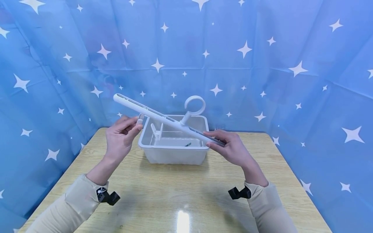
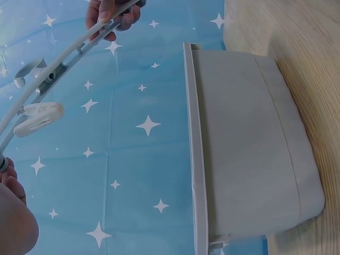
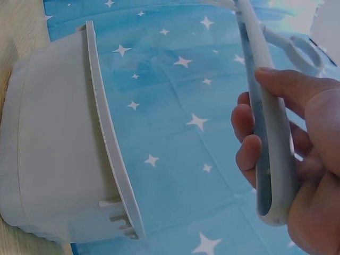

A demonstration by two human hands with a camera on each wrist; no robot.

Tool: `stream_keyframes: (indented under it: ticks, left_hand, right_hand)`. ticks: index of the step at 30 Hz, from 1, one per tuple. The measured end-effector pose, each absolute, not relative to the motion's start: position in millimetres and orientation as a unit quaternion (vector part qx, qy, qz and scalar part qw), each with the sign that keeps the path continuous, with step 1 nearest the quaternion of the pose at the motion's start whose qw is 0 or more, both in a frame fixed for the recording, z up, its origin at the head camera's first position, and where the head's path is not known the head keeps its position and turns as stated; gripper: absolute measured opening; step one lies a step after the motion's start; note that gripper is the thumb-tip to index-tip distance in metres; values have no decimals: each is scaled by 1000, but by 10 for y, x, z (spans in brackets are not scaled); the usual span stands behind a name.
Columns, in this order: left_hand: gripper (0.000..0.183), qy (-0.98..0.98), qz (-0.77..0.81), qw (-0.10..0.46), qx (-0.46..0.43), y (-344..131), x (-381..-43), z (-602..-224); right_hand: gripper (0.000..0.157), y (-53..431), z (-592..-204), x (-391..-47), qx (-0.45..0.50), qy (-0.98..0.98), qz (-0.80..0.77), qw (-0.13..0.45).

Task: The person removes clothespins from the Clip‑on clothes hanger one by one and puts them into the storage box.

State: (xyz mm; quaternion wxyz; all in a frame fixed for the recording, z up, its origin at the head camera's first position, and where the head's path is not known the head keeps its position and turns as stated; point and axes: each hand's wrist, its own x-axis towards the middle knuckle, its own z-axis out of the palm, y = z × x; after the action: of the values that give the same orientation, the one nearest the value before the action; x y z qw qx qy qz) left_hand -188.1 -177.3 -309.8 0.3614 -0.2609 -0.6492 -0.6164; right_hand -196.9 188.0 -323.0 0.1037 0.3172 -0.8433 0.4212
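Note:
A white clip hanger [image 1: 163, 119], a slotted bar with a ring-shaped hook [image 1: 195, 105], is held up slantwise above a white plastic basin [image 1: 175, 155]. My right hand [image 1: 228, 145] grips its lower right end, thumb on the near side and fingers around the back, as the right wrist view shows. Near the raised left half, my left hand [image 1: 120, 134] pinches a small white clip [image 1: 140, 119] between thumb and fingers, right below the bar. Another white clip [image 2: 40, 118] hangs from the bar between the two hands.
The basin stands on a wooden table [image 1: 163, 194] near its far edge. A small green item [image 1: 188, 144] lies inside it. A blue curtain with white stars [image 1: 186, 48] surrounds the table at the back and sides. Both wrists carry small black cameras [image 1: 107, 196].

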Motion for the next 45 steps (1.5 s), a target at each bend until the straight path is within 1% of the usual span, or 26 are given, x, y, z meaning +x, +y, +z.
stream_keyframes:
  ticks: [5,12,22,33,37,45]
  left_hand:
    - [26,-661,-601,367,-260,-1776,-1876,-3098]
    - [25,-638,-639,334,-271,-1779,-1866,-3083]
    - [25,-639,-653,306,-269,-1787,-1860,-3087]
    - [23,-644,-642,317,-268,-1793,-1873,-3098]
    - [24,-657,-639,311,-249,-1806,-1874,-3098]
    - [29,-717,-613,273,-188,-1838,-1882,-3101]
  right_hand:
    - [36,1877,-3237,-1961,330,-837,425,102]
    - [36,1863,-3240,-1971,324,-838,426,106]
    - [35,1848,-3230,-1948,309,-844,428,96]
    - [34,1850,-3237,-1953,304,-844,429,101]
    - [35,1864,-3240,-1963,292,-845,435,109]
    - [35,1874,-3242,-1965,282,-844,443,109]
